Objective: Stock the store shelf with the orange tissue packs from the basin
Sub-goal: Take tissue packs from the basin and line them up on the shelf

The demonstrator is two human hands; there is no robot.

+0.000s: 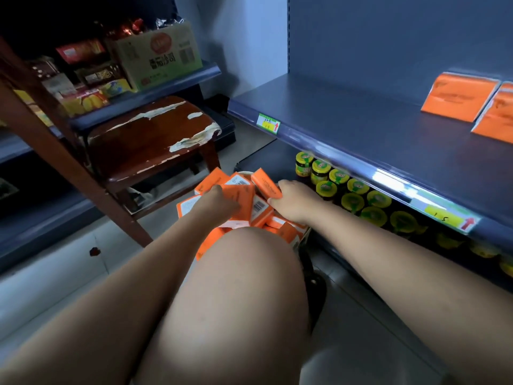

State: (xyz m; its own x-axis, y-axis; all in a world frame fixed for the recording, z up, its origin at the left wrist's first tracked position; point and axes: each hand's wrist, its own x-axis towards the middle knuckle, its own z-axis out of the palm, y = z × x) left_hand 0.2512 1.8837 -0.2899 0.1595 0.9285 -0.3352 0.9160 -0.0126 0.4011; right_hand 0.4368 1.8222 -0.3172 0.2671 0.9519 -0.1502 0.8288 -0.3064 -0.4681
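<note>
Peeling brown stool (150, 134) on pale floor (358, 329), bluish wall (249, 37) behind.

- Both our arms reach forward and down, one on each side of our bare knee (244, 273).
- Our left hand (219, 200) is back up, with its fingers curled on an orange pack (244, 194).
- Our right hand (293, 202) pinches a second orange pack (266, 186) between thumb and fingers.

The tissue packs (241, 198) look glossy, film-wrapped orange. The shelf (361, 129) looks like matt painted metal. The stool (150, 140) seat is glossy brown, its coating peeling. The box (161, 56) is matt cardboard.
</note>
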